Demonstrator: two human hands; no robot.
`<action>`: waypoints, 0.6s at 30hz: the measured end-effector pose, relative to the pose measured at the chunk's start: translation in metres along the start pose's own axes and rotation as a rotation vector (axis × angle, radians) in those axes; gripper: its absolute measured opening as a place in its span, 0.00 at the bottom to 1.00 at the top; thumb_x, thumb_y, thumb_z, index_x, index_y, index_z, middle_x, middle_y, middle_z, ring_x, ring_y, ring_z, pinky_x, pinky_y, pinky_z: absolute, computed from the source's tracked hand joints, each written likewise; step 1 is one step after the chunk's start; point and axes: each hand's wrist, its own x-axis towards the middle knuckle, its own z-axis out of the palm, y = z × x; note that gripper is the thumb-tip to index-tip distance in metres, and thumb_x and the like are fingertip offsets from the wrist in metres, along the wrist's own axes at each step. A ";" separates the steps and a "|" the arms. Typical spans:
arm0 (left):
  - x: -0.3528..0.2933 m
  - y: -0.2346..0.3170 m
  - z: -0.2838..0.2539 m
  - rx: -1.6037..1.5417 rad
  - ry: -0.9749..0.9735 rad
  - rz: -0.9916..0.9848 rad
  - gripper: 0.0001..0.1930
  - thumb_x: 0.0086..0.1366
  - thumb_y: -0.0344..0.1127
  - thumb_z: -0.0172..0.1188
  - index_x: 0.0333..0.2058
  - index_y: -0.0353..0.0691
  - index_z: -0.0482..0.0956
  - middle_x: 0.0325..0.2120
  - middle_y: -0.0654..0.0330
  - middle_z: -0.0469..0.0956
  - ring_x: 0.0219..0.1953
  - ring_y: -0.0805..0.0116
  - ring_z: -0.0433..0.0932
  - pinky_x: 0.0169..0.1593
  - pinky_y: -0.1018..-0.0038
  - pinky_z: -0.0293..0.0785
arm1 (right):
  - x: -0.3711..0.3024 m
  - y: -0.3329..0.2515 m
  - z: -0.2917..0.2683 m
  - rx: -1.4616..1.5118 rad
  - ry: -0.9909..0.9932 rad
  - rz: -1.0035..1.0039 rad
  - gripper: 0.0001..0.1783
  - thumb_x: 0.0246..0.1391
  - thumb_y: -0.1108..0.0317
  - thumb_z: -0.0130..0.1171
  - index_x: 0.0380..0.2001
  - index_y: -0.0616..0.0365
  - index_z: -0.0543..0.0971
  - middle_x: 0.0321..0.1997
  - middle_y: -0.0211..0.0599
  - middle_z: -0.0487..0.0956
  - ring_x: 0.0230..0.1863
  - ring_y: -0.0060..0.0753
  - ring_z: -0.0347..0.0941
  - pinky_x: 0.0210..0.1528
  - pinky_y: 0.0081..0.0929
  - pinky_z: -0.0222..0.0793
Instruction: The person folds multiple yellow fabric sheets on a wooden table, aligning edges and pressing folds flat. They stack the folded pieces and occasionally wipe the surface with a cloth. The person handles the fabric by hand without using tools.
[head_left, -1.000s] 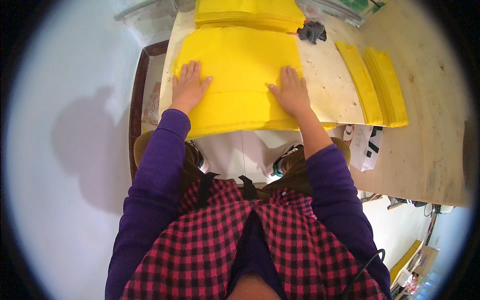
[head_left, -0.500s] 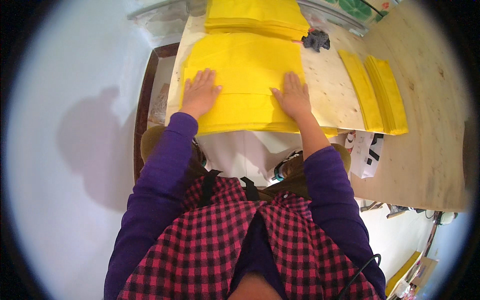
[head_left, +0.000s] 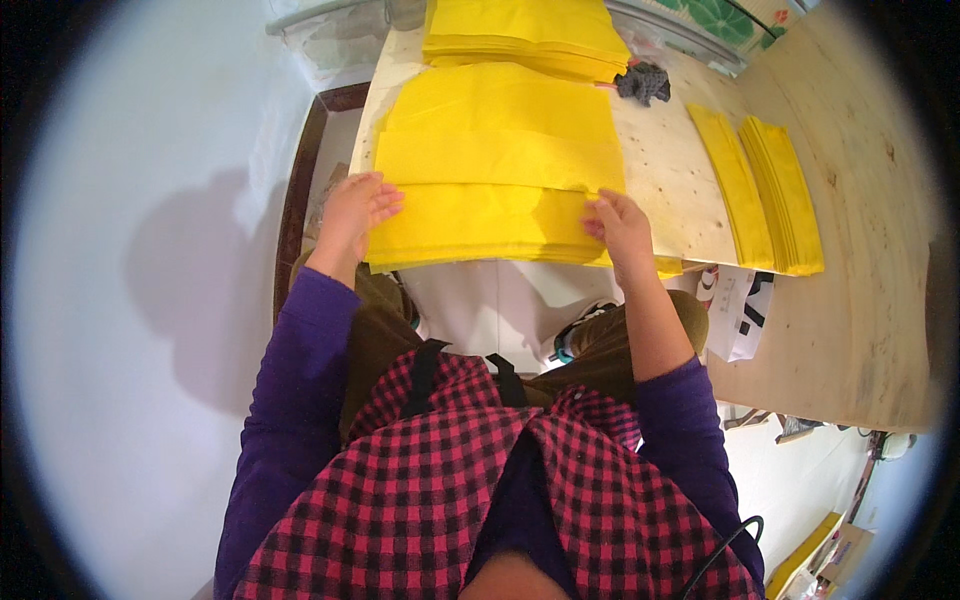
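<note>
A stack of yellow cloth sheets (head_left: 500, 95) lies in front of me on the wooden table, with its near edge at the table's front. Across its top runs a folded yellow band (head_left: 490, 157), and one edge of it lifts slightly at the right. My left hand (head_left: 358, 215) is at the stack's left side, fingers stretched out and apart, holding nothing. Beside the right end of the band is my right hand (head_left: 622, 232), its fingers bent and blurred. Whether it pinches the cloth is hidden.
Another yellow cloth stack (head_left: 525, 35) lies behind. A dark grey crumpled cloth (head_left: 643, 83) sits to its right. Narrow folded yellow bundles (head_left: 780, 195) lie on the table (head_left: 675, 170) at the right. A white bag (head_left: 738, 315) hangs below the table edge; a wall (head_left: 110, 300) stands left.
Both hands have come off the flat cloth toward me and outward to its sides. The right fingers have curled. A second crease now shows farther back across the top sheet.
</note>
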 end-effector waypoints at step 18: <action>0.048 -0.006 0.009 -0.280 0.114 -0.137 0.13 0.65 0.29 0.53 0.46 0.31 0.68 0.41 0.48 0.75 0.42 0.56 0.77 0.46 0.68 0.78 | 0.062 -0.001 -0.025 0.462 0.038 0.420 0.12 0.61 0.65 0.53 0.35 0.66 0.72 0.26 0.39 0.78 0.22 0.26 0.76 0.24 0.19 0.77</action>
